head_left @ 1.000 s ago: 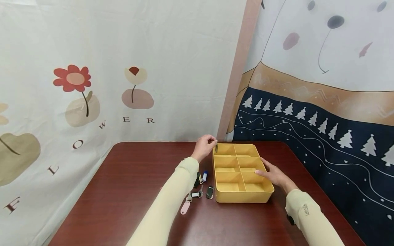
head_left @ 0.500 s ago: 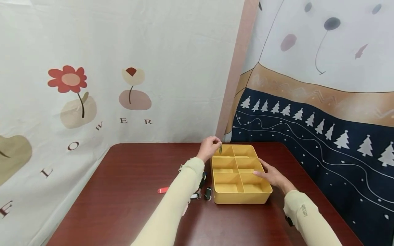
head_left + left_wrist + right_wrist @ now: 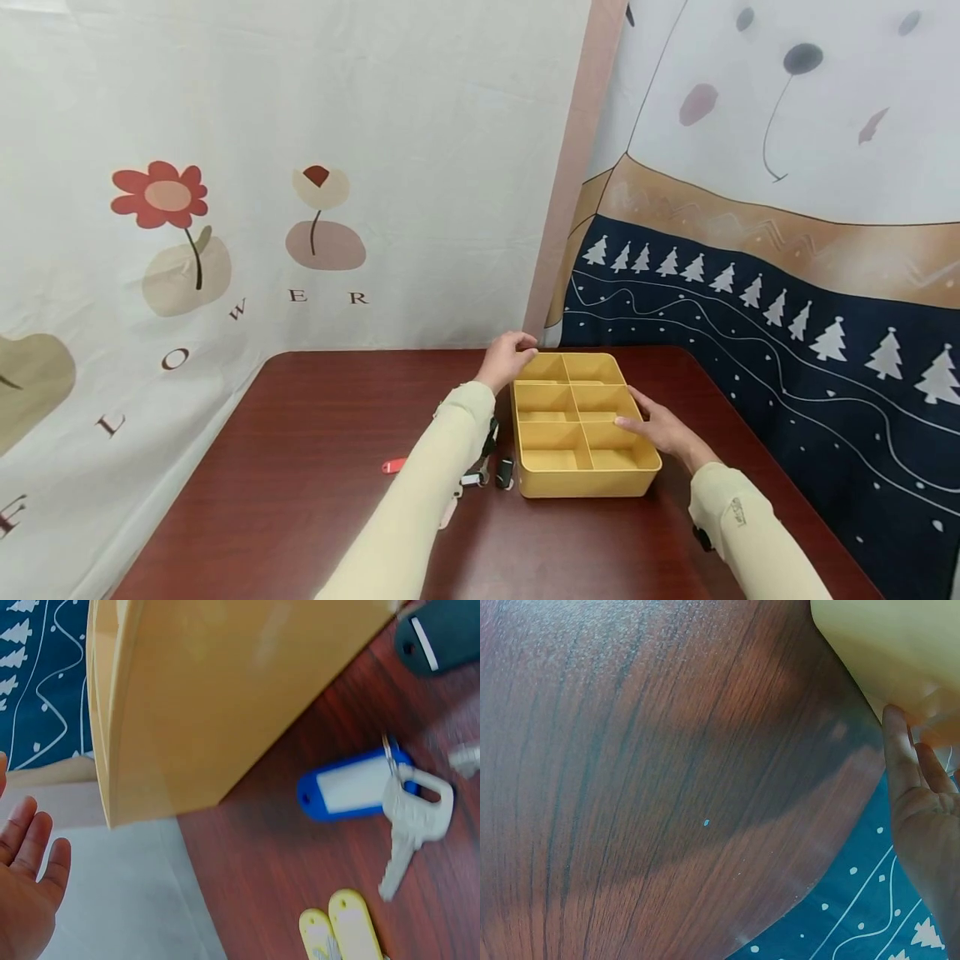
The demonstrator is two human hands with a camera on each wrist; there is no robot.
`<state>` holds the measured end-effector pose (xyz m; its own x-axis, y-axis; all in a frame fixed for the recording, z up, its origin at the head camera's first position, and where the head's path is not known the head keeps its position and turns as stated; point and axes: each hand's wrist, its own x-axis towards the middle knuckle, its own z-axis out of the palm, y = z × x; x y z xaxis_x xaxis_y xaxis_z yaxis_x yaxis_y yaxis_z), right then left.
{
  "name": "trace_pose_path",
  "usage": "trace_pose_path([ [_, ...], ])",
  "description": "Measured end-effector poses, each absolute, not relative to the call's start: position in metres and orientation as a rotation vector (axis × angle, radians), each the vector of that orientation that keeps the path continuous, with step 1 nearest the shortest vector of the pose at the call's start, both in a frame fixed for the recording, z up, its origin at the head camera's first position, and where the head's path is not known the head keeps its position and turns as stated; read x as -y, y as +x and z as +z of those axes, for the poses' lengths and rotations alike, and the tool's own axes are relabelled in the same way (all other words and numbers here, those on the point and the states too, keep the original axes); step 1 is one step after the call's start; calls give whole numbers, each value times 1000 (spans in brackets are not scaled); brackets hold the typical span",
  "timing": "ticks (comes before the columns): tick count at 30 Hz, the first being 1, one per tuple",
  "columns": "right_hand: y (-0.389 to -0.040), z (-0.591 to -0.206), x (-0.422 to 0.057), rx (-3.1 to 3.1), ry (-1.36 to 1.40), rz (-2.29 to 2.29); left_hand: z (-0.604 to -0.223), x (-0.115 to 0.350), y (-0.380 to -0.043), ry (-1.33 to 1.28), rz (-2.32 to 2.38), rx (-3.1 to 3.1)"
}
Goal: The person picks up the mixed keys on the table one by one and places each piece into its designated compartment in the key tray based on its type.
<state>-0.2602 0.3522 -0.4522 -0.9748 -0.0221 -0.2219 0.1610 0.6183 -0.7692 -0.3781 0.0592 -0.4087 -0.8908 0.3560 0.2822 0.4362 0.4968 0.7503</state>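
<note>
A yellow divided box (image 3: 588, 483) with several compartments stands on the table. My left hand (image 3: 504, 362) is over its far left corner, fingers loosely bent. In the left wrist view, the same hand (image 3: 30, 881) has fingers apart and nothing in them. On the box's right side my right hand (image 3: 663, 429) holds the wall, thumb over the rim and fingers along the outside. Left of the box lie key tags: a blue tag (image 3: 349, 785) with a silver key (image 3: 414, 814), yellow tags (image 3: 354, 926) and a black tag (image 3: 442, 637). My left sleeve hides part of them.
A red tag (image 3: 393, 465) lies left of my left forearm on the dark red wooden table (image 3: 315, 433). Behind the table hangs a pale cloth (image 3: 435, 167) with flower prints. A navy cloth (image 3: 750, 358) with white trees hangs along the right edge.
My left hand moved slightly right over the box corner; the small dark green thing it pinched has left its fingers and is out of sight. My right hand keeps its place on the box.
</note>
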Motion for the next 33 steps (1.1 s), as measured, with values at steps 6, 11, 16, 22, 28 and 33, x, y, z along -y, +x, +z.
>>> trace_pose_path([
  [6, -259, -451, -352, -2616, 111, -1308, -405, -41, -381, -678, -1376, 2648],
  [11, -259, -451, -354, -2632, 79, -1292, -402, -23, -384, -643, -1341, 2650],
  [16, -259, -449, -353, -2635, 79, -1285, -401, -6, -385, -622, -1327, 2641],
  [22, -258, -447, -353, -2644, 54, -1272, -401, 13, -381, -594, -1347, 2656],
  [28, -257, -447, -353, -2648, 41, -1271, -408, 35, -377, -553, -1346, 2678],
  [33, -257, -450, -354, -2658, 14, -1271, -419, 56, -373, -503, -1325, 2706],
])
